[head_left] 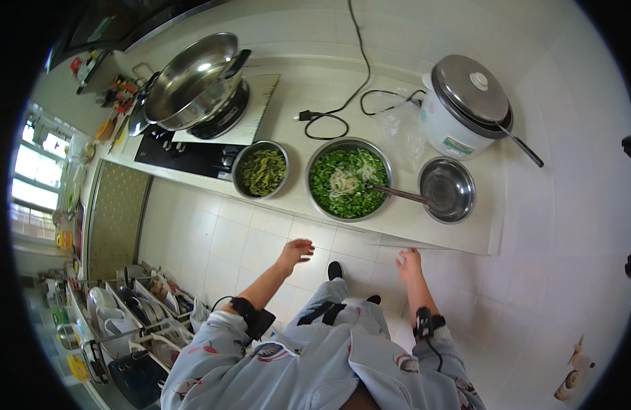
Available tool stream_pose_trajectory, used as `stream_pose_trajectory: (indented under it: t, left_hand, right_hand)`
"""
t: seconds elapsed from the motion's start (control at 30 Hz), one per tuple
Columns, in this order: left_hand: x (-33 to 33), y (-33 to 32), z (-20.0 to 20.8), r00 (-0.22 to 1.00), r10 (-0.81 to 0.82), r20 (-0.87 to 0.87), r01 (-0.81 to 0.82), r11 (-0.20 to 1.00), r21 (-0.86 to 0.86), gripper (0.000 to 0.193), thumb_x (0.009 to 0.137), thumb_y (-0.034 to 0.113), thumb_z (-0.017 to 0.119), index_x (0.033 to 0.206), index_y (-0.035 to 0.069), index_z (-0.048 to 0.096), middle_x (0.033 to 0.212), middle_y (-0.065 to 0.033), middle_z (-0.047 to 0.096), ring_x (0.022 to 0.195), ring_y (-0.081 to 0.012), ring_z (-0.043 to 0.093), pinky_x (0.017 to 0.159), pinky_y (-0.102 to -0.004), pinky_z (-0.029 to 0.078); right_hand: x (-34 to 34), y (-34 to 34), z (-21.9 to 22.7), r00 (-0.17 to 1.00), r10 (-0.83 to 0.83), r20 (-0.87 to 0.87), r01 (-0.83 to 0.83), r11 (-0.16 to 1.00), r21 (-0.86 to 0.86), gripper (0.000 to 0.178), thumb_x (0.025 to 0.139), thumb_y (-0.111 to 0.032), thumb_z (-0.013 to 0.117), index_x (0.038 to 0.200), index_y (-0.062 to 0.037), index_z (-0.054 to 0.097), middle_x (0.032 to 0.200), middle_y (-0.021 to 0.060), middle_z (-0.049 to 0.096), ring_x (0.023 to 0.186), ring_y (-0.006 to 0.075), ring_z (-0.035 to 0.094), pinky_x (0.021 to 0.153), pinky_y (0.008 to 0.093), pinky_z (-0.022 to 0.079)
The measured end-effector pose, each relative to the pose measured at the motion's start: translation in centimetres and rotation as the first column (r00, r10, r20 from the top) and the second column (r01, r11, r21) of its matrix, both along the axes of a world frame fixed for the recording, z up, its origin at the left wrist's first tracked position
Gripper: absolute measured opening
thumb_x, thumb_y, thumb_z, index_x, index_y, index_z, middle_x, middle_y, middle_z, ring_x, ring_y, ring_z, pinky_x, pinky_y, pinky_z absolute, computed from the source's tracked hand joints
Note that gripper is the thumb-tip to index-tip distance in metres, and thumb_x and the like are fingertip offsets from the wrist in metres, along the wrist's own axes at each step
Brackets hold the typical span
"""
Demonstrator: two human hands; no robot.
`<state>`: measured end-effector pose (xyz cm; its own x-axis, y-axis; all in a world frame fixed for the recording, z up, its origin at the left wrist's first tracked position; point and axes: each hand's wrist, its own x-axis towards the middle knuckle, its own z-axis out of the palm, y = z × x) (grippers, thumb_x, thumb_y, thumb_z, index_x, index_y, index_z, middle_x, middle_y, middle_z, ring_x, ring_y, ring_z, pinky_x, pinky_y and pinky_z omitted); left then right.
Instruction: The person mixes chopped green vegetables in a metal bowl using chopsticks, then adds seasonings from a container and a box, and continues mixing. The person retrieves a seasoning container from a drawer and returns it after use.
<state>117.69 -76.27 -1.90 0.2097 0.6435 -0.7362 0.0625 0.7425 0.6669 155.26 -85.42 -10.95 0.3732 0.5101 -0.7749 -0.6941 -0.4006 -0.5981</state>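
Observation:
My left hand [298,253] hovers in front of the counter with its fingers loosely bent and apart, holding nothing. To the right, my right hand [409,263] is just below the counter's front edge, thumb and fingers slightly spread, with nothing visible in it. Nearest to both hands on the counter is a steel bowl [312,199] of chopped green vegetables [336,174] topped with pale shreds. A pair of chopsticks [404,195] leans from it toward an empty-looking steel bowl [446,213]. On the left, a smaller steel bowl [240,188] holds dull-green chopped vegetables [264,171].
A large steel pot [192,82] stands on the stove at the back left. A white rice cooker [448,126] with a utensil handle [527,149] is at the back right, near a black power cord [339,109] and clear plastic [401,137]. A dish rack [134,307] is lower left.

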Motion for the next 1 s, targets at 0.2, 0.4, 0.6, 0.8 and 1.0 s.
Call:
stream_pose_trajectory:
  t: [0.2,0.4,0.6,0.8,1.0]
  left_hand:
    - [-0.1,5.7,4.9,0.993,0.015,0.115,-0.021,0.999,0.048,0.032,0.089,0.011,0.055,0.119,0.001,0.051,0.108,-0.0117,0.062,0.094,-0.0217,0.061,0.081,-0.0357,0.051]
    - [2.9,8.6,5.1,0.981,0.06,0.187,-0.055,0.998,-0.036,0.046,0.091,0.011,0.053,0.132,0.001,0.036,0.114,-0.0166,0.058,0.096,-0.0251,0.061,0.082,-0.0375,0.052]
    - [6.2,10.9,3.4,0.972,0.09,0.218,-0.071,0.993,-0.094,0.031,0.092,0.009,0.049,0.12,-0.001,0.042,0.106,-0.0159,0.059,0.087,-0.0283,0.063,0.077,-0.0417,0.055]
    - [6.4,12.2,2.4,0.974,0.121,0.194,-0.094,0.986,-0.14,0.027,0.084,0.0,0.048,0.11,-0.006,0.047,0.094,-0.0174,0.061,0.072,-0.0295,0.065,0.062,-0.0424,0.058]
    - [7.3,12.5,1.8,0.971,0.198,0.13,-0.188,0.978,-0.086,0.03,0.073,-0.003,0.054,0.102,-0.009,0.051,0.08,-0.0156,0.06,0.055,-0.0271,0.062,0.047,-0.0376,0.056]
  right_hand:
    - [-0.3,5.2,1.1,0.986,-0.067,-0.155,0.063,0.997,-0.036,0.022,0.07,0.005,0.052,0.083,-0.0132,0.052,0.088,-0.0009,0.052,0.083,0.0149,0.047,0.086,0.0478,0.033]
    - [-1.6,6.0,11.2,0.864,0.47,0.178,-0.454,0.882,-0.125,0.011,0.077,-0.007,0.062,0.085,-0.009,0.055,0.09,0.0037,0.057,0.077,0.0126,0.055,0.063,0.0287,0.043]
    - [-3.8,16.3,16.8,0.974,0.003,0.225,-0.093,0.915,0.393,0.025,0.089,-0.015,0.059,0.11,-0.0037,0.061,0.073,0.001,0.058,0.06,0.0099,0.053,0.051,0.0254,0.043]
    - [-5.5,20.5,21.4,0.353,0.31,0.883,-0.784,0.612,0.099,0.019,0.088,-0.017,0.058,0.09,-0.0005,0.068,0.073,0.0067,0.062,0.058,0.0103,0.057,0.053,0.0252,0.046]
    - [-4.5,21.9,24.4,0.457,0.363,0.812,-0.698,0.712,0.075,0.022,0.089,-0.019,0.058,0.09,0.0009,0.066,0.072,0.0069,0.063,0.061,0.0105,0.059,0.054,0.0248,0.046]
